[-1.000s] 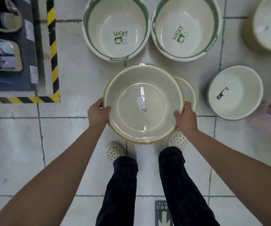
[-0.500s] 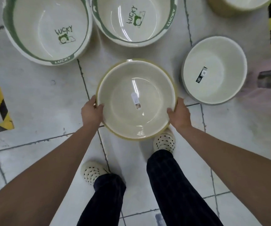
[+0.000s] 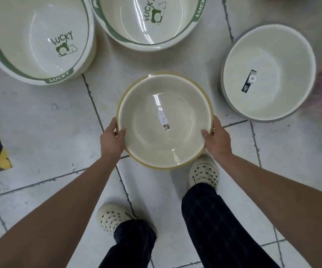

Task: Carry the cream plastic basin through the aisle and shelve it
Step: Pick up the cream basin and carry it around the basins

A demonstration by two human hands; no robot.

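While dark checked trousers and perforated cream clogs (image 3: pixel 204 175) stand on the glossy white floor tiles (image 3: pixel 46 132), both bare hands carry the round cream plastic basin (image 3: pixel 165 120) above them. The left hand (image 3: pixel 113 139) and right hand (image 3: pixel 217 140) clamp its opposite yellowish rims, thumbs hooked inside its smooth wall. Beyond it on the floor sit a plain white grey-rimmed basin (image 3: pixel 268 72) and two green-banded "LUCKY" tubs (image 3: pixel 38 39).
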